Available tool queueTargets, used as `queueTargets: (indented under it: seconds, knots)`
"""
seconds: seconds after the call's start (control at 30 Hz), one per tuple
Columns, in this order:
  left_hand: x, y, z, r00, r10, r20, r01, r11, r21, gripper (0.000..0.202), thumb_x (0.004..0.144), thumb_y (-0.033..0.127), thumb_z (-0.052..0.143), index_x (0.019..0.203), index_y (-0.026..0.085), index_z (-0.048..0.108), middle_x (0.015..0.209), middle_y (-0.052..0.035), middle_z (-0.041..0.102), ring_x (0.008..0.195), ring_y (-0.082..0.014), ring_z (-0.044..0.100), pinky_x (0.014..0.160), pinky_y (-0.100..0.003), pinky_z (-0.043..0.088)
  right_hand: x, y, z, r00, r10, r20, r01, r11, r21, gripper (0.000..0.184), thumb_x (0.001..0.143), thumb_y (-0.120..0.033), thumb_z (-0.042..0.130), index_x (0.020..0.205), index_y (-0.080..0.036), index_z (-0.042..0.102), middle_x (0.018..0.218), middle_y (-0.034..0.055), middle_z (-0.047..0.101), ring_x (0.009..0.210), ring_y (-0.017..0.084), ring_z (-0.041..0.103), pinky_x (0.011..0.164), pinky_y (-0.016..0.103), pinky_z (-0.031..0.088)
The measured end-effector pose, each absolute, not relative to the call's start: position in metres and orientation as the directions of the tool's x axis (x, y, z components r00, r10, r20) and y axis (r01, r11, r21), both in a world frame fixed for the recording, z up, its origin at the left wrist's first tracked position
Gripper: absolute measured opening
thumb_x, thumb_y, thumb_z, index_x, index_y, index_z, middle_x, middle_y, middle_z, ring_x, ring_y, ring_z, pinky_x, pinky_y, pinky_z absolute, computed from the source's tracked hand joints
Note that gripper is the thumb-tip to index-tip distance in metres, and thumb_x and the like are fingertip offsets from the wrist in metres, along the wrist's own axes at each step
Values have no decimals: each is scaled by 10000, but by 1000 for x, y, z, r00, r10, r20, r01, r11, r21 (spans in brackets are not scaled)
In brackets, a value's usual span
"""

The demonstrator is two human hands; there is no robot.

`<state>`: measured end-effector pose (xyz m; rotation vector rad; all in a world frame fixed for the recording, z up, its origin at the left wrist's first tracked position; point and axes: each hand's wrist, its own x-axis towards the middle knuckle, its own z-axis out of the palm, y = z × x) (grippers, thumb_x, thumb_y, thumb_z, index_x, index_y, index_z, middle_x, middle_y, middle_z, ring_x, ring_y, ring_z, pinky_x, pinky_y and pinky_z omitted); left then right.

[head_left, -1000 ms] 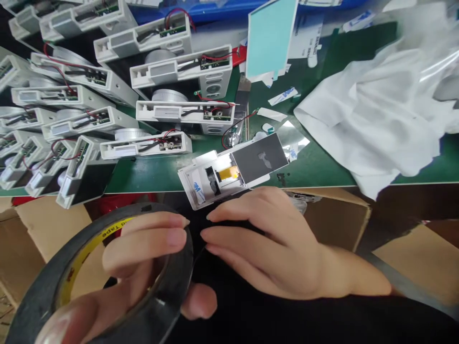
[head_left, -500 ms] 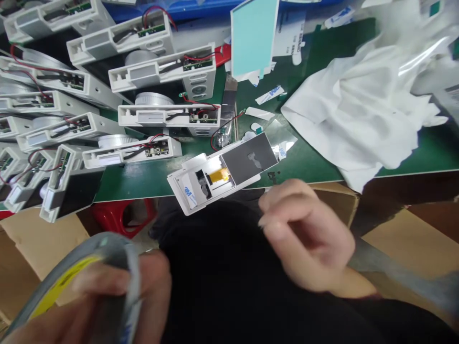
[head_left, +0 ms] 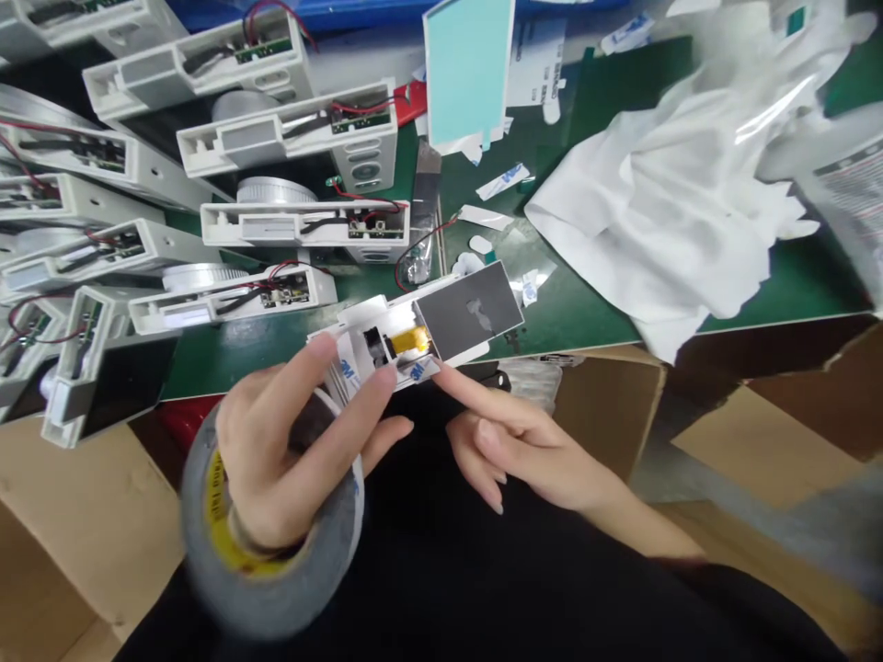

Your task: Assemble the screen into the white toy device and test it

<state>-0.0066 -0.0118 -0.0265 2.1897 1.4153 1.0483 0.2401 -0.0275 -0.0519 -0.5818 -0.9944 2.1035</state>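
Frame centre: white housing (head_left: 395, 321), probably light, stiff, orange ribbon (head_left: 412, 340) fragile, best held by rim (head_left: 475, 354), is touched by left hand (head_left: 276, 460) and right hand (head_left: 521, 437), each grip apart.

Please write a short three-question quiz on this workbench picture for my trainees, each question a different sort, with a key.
1. Multiple choice: which hand has the tape roll around it?
A) right hand
B) left hand
C) neither

2. True or false: in the picture, the crumpled white sheet lies to the right of the open white device.

3. Fill in the colour: on the open white device, the short flat ribbon beside the dark panel is ____.

Key: 1. B; 2. True; 3. yellow-orange
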Motion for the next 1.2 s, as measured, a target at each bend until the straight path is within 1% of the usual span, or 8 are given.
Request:
queueTargets:
  seconds: [0.03,0.1,0.17,0.3,0.57,0.7,1.03,1.2]
  knots:
    - [-6,-6,-26,383,777,500,663,-608,436,584,638,426,944,1181,291,775,1260,-69,724,661,-151,606,583,-321,544,240,-28,-53,-647,758,-85,-417,-444,-793,482,1102,-284,404,1570,-398,386,601,-98,515,509,54,494,564,164,475]
    - [-4,1,-27,520,667,533,685,-699,205,644,713,484,888,1280,224,728,1389,-108,671,679,-164,570,602,-343,524,240,-28,-56,-671,734,-100,-394,-468,-791,495,1099,-318,416,1589,-355,362,618,-91,527,527,63,520,578,185,494]
    - [-2,3,-29,522,695,495,734,-661,153,684,757,519,847,1347,214,685,1544,-90,554,819,-222,595,723,-377,541,240,-29,-58,-692,713,-114,-372,-487,-790,531,1095,-364,426,1612,-301,324,619,-87,526,536,74,535,583,203,505]
    - [-1,4,-34,539,704,463,735,-661,150,792,751,532,849,1423,183,619,1673,-70,350,1095,-309,597,902,-407,515,240,-28,-59,-699,711,-73,-398,-473,-786,541,1100,-325,416,1623,-322,278,648,-84,536,558,65,541,621,202,518]
    - [3,-1,-37,466,749,471,763,-609,214,801,761,564,835,1443,215,604,1491,-62,611,993,-285,599,956,-385,476,239,-26,-59,-670,740,-54,-383,-407,-829,552,1100,-247,409,1618,-369,260,663,-85,559,605,64,550,667,201,530]
    - [9,-5,-35,421,797,434,803,-550,231,726,773,570,819,1375,196,663,1328,-114,715,970,-297,584,924,-400,470,240,-27,-58,-656,751,-74,-338,-379,-861,551,1099,-266,414,1623,-343,263,650,-81,577,602,73,561,650,206,538]
    - [20,-2,-19,394,859,325,845,-478,239,522,797,389,848,1242,191,661,1190,-142,710,1135,-340,705,914,-425,608,239,-27,-59,-692,716,-97,-326,-429,-843,585,1101,-403,401,1645,-286,222,642,-67,587,569,89,570,627,228,551]
    - [25,-7,-16,330,901,281,880,-401,255,453,850,389,799,1265,278,655,1232,-121,706,1078,-323,731,860,-468,632,242,-27,-56,-621,779,-85,-216,-275,-937,540,1110,-314,384,1634,-303,256,624,-76,602,584,83,590,612,205,539]
